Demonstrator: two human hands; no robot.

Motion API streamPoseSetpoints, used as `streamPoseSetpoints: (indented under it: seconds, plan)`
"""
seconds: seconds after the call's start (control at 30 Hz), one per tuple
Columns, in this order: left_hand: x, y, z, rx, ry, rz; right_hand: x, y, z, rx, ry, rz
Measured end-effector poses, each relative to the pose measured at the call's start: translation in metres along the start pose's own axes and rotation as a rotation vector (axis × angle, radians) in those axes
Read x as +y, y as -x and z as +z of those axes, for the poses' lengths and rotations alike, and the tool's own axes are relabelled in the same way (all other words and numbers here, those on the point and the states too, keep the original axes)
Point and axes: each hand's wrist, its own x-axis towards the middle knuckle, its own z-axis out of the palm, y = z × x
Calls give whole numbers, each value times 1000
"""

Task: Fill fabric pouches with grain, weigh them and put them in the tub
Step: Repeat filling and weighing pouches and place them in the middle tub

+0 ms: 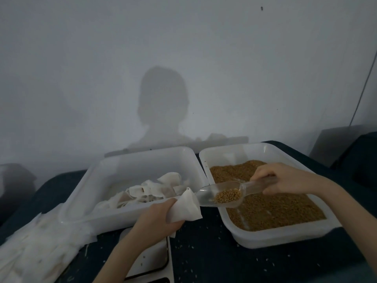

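— Count and contents?
— I see two tubs: the left tub (81,193) holds filled pouches, the right tub (285,238) grain (275,211).
— Grips?
— My left hand (157,219) grips one pouch (186,207), mouth up-right between the tubs. My right hand (285,178) grips the scoop (222,194), long axis left-right, tip at the mouth.

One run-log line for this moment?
left hand holds pouch open | right hand tips scoop of grain at pouch mouth | scale bare
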Motion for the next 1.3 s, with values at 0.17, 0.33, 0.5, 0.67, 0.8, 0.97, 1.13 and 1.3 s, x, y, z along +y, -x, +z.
streamPoseSetpoints:
  seconds: [0.17,0.33,0.5,0.67,0.8,0.97,1.13,1.3]
  plan:
    - [-1,0,0,-2,-13,3,3,0,0,36,11,10]
    - [-2,0,0,-8,-6,-5,7,-1,1,24,37,15]
    - [3,-1,0,-14,-27,12,4,-3,7,22,49,-1]
    - [13,-3,-1,-3,-122,53,-8,-9,12,4,78,-27]
    - [21,-4,1,30,-206,111,-14,-13,17,-3,91,-48]
    - [24,-4,5,10,-194,91,-18,-19,24,-16,91,-53]
    - [18,-2,11,-28,-164,41,-25,-21,24,-41,141,-32]
    - [18,-3,21,87,-73,20,-47,-28,18,94,426,-64]
